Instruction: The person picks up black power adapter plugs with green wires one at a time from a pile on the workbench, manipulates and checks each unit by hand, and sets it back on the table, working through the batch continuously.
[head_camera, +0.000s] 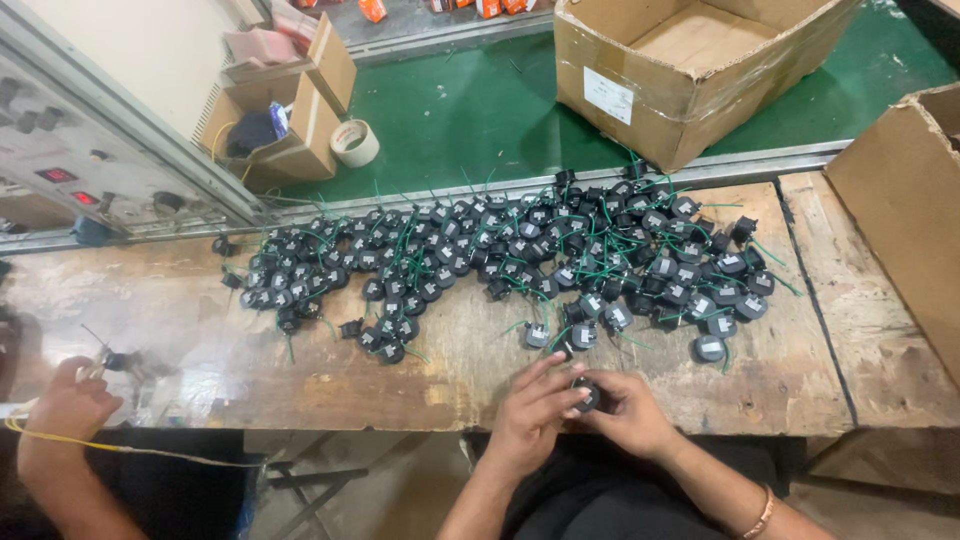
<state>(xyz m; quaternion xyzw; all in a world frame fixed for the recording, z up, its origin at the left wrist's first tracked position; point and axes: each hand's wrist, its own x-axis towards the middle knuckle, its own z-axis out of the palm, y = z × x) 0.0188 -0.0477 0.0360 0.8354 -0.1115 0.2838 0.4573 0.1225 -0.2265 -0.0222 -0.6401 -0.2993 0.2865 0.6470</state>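
Both my hands meet at the near edge of a worn wooden bench (450, 370). My left hand (530, 410) and my right hand (625, 410) together grip one small round black coil part (587, 395) between the fingertips. Just beyond them lies a wide heap of several like black round parts with green wires (520, 260), spread across the bench from left to right. The nearest loose ones (575, 335) sit a short way above my fingers.
Another person's hand (70, 400) works at the bench's left end, with a yellow wire by the wrist. A large open cardboard box (680, 70) stands on the green belt behind; another box (900, 200) at right. A tape roll (354, 143) and a control panel (80, 170) are at back left.
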